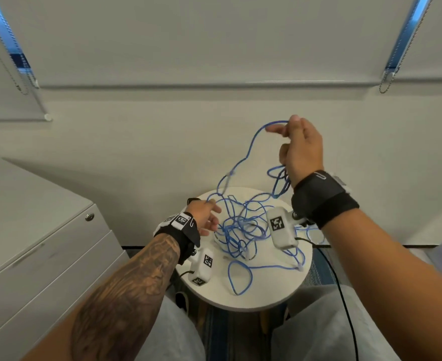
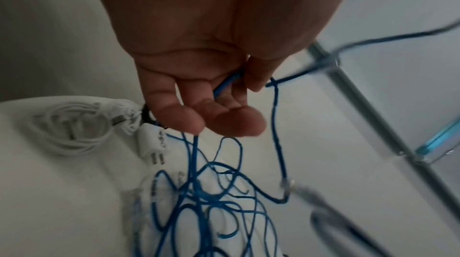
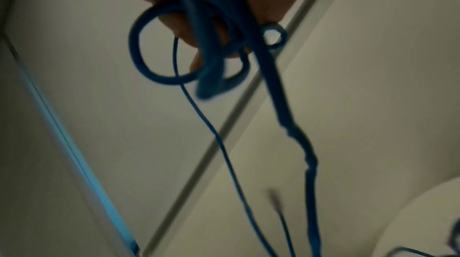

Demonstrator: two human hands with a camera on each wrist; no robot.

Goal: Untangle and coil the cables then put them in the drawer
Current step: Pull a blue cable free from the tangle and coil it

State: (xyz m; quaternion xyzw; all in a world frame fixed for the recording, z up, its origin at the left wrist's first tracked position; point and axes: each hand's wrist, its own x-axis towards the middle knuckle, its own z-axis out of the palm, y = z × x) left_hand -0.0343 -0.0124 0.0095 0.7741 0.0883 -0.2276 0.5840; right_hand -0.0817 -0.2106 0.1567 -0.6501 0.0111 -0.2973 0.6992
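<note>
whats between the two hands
A blue cable runs from the raised right hand down to the left hand; shows in the head view.

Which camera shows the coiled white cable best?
The left wrist view: the white cable lies coiled on the round table, beside the left hand, with its plug visible. In the head view that hand mostly hides it; the right wrist view misses it.

A small round white table [image 1: 272, 298] carries a tangled heap of blue cable [image 1: 243, 230]; a coiled white cable [image 2: 74, 123] and a white plug [image 2: 151, 143] lie beside the tangle
</note>
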